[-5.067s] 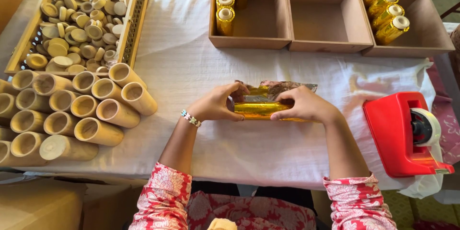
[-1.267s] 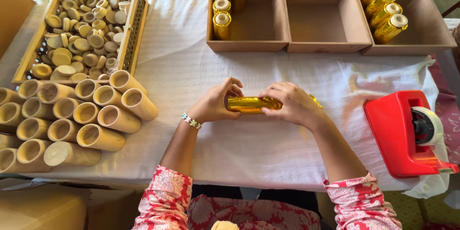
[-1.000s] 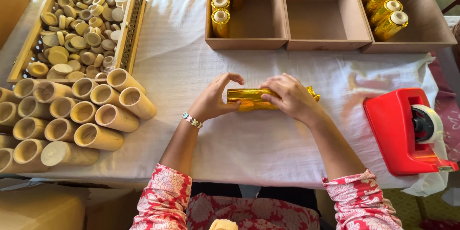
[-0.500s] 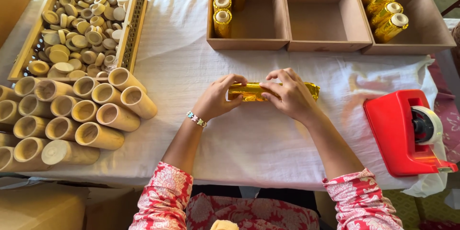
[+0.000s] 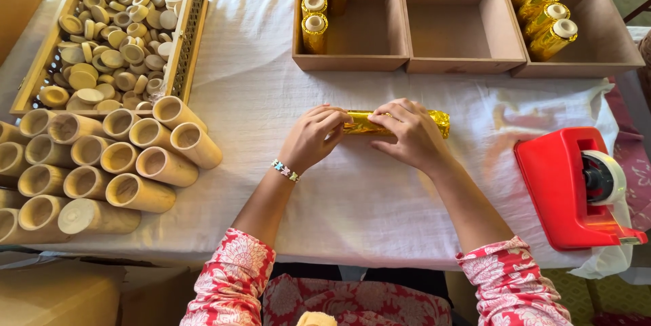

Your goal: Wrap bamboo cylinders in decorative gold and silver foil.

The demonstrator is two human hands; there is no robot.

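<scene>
Head view: we see the left hand [image 5: 312, 137] and right hand [image 5: 409, 133] both gripping a gold foil-wrapped tube [image 5: 397, 122] lying sideways on the white-clothed bench [image 5: 352, 197], mid-bench. Bare bamboo tubes [image 5: 102, 163] piled left, red tape dispenser [image 5: 576, 187] right.

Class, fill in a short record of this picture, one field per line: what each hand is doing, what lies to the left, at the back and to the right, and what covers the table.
Left hand: grips the left end of the gold-foil tube
Right hand: lies over the tube's middle
Left side: pile of bare bamboo tubes; wooden crate of round caps
Back: three brown trays, two holding foil-wrapped tubes, the middle one empty
Right side: red tape dispenser
Surface: white cloth
</scene>
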